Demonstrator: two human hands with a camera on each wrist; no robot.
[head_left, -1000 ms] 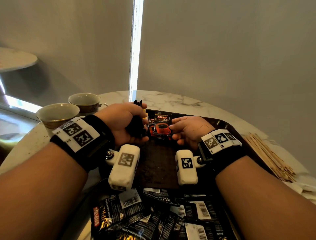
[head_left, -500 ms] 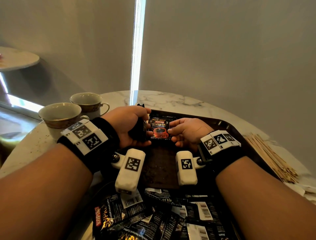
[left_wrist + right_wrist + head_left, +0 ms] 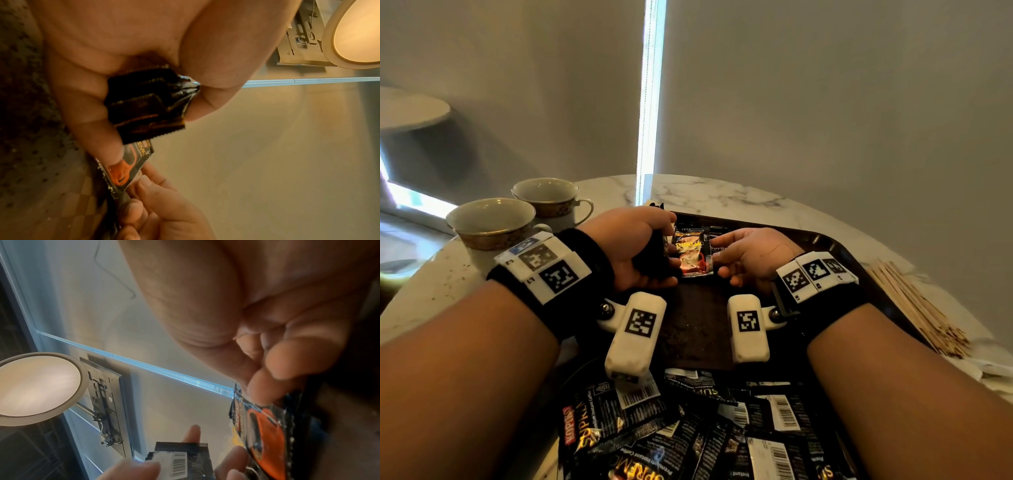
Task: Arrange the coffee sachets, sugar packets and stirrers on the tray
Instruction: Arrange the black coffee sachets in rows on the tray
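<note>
My left hand grips a stack of black coffee sachets over the far part of the dark tray. My right hand pinches the right edge of a single coffee sachet with a red cup printed on it. A left finger touches that sachet's other edge. The sachet is lifted at an angle; another black sachet lies on the tray just behind it. Several loose sachets lie heaped at the tray's near end. Wooden stirrers lie on the table right of the tray.
Two gold-rimmed cups stand on the marble table to the left of the tray. Some white paper items lie at the right edge, too small to identify. The tray's middle is bare.
The left hand with its stack has moved right against the single sachet's left edge. The right hand keeps its pinch on that sachet.
</note>
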